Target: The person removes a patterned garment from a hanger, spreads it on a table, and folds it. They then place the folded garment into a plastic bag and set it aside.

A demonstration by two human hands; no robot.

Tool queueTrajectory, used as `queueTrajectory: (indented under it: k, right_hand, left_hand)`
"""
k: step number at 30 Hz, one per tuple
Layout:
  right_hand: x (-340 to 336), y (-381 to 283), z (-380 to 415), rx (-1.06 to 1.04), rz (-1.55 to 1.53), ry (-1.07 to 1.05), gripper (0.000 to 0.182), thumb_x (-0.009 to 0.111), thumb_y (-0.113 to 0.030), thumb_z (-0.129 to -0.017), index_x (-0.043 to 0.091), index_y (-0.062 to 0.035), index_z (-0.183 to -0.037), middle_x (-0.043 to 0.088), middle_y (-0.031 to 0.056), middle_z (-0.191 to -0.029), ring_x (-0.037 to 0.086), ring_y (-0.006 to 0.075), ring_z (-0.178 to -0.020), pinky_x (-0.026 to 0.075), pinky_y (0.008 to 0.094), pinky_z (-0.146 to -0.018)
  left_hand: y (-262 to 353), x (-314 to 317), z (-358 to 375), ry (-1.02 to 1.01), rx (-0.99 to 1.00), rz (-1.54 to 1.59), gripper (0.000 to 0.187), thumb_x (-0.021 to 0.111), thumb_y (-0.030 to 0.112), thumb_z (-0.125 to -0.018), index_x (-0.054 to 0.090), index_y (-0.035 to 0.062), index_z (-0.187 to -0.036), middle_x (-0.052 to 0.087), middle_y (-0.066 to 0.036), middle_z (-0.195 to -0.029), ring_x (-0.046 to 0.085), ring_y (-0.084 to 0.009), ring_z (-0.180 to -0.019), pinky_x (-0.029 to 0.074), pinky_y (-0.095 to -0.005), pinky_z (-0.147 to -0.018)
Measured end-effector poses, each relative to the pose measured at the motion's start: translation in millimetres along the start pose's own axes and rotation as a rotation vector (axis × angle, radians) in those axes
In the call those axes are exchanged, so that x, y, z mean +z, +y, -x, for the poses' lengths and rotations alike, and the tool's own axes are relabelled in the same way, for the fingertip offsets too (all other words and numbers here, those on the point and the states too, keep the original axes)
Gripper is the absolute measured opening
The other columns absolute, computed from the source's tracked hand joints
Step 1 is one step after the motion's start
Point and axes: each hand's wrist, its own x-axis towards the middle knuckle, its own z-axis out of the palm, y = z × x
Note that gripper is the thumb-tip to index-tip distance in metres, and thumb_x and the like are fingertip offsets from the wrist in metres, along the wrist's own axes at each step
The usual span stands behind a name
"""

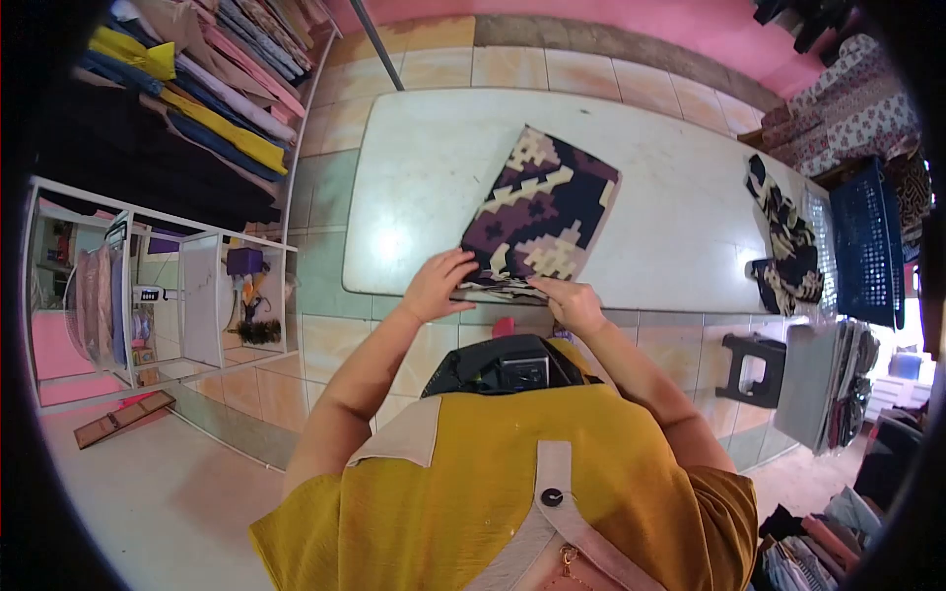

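Observation:
A folded patterned cloth (542,207) in navy, plum and cream lies slightly slanted on the white table (424,167). Its near edge shows several stacked layers by the table's front edge. My left hand (440,286) rests at the near left corner of this fabric, fingers stretched onto it and thumb apart. At the near right corner, my right hand (572,303) has its fingers curled and closed on the edge of the cloth, with the index finger lying along it. The undersides of both hands are hidden.
On the table's right end lies another crumpled patterned cloth (788,236), beside a blue plastic basket (869,246). A dark stool (754,370) stands below that end. Clothes hang on a rack (197,89) at left, above a white shelf unit (202,295).

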Motion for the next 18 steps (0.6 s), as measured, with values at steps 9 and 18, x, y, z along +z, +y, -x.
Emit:
queueTrajectory:
  k: [9, 18]
  right_hand:
    - [-68.3, -56.3, -84.0, 0.177, -0.308, -0.061, 0.024, 0.059, -0.001, -0.077, 0.064, -0.006, -0.1, 0.064, 0.0148, -0.08, 0.062, 0.0233, -0.065, 0.047, 0.0293, -0.061]
    - [-142.4, -117.3, -164.6, 0.175, -0.939, 0.025, 0.018, 0.06, -0.003, -0.081, 0.062, 0.0039, -0.097, 0.06, -0.0008, -0.077, 0.05, 0.0043, -0.071, 0.041, 0.0191, -0.064]
  left_hand:
    - [-2.2, 11.2, 10.4, 0.285, -0.414, 0.408, 0.033, 0.063, -0.001, -0.07, 0.057, 0.0023, -0.103, 0.06, -0.015, -0.104, 0.058, -0.0268, -0.096, 0.045, -0.0326, -0.084]
    - [26.6, -184.7, -53.8, 0.942, -0.379, 0.78, 0.017, 0.06, 0.009, -0.084, 0.059, -0.0003, -0.098, 0.061, -0.002, -0.091, 0.054, -0.0087, -0.085, 0.042, -0.0231, -0.076]
